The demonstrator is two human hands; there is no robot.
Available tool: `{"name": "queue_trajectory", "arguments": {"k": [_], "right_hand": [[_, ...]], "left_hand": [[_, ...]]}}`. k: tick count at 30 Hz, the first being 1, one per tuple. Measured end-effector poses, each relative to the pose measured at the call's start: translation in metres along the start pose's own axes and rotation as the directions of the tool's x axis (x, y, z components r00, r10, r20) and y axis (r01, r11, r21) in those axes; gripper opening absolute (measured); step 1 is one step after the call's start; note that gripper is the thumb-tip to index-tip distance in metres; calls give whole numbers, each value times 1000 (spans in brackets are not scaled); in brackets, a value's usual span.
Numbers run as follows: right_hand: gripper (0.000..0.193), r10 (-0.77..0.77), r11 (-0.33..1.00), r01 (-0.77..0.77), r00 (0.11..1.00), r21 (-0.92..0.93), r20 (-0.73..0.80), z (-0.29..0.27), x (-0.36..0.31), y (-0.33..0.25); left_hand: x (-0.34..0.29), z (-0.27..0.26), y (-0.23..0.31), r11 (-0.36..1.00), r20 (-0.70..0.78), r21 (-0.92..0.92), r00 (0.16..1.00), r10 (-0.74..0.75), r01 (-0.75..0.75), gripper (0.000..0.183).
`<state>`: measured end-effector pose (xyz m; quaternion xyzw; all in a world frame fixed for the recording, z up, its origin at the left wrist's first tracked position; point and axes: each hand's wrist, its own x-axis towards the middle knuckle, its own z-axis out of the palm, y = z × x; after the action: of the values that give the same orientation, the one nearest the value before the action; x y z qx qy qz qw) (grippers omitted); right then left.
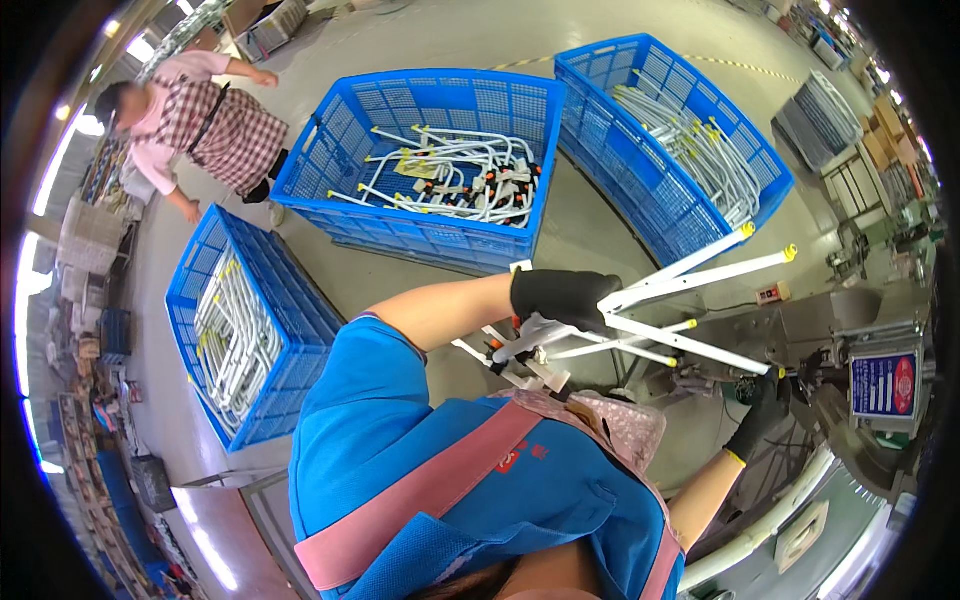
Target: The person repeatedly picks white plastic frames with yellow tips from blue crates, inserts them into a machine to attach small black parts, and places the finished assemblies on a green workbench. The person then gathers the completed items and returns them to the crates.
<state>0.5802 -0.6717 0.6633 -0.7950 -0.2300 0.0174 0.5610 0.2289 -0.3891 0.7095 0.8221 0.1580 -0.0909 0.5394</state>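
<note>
My left hand (565, 297), in a black glove, grips a bundle of bent white tubes (690, 272) with yellow end caps, held out over the grey machine (800, 330). The tubes fan out to the right from my fist. My right hand (765, 410), also black-gloved, reaches down to the machine at the end of one white tube, fingers closed around a part there; what it grips is unclear. I wear a blue shirt with a pink apron.
Three blue plastic crates hold white tubes: one at the left (245, 330), one in the middle (440, 150), one at the right (680, 140). Another person in a pink checked apron (205, 115) bends at the upper left. Grey crates (825, 115) stand far right.
</note>
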Motion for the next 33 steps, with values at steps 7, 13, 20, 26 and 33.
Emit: {"name": "queue_trajectory", "arguments": {"k": [7,13,20,26,33], "right_hand": [[43,200,970,-185,977,-160,79,-6,13,61],[42,100,991,-120,962,64,253,-15,-35,113],[36,387,854,-483,837,193,386,-4,-94,161],[36,334,858,-473,810,200,482,4,-98,174],[37,347,863,-481,784,151,515,17,-128,174]], "left_hand": [[24,31,-35,996,85,-89,996,-22,30,82],[35,71,-38,994,-44,-59,995,90,-93,56],[37,105,-34,999,-95,-39,995,-9,6,52],[42,116,-30,998,-115,-44,993,40,-45,50],[26,132,-25,994,-203,-53,975,87,-100,54]]}}
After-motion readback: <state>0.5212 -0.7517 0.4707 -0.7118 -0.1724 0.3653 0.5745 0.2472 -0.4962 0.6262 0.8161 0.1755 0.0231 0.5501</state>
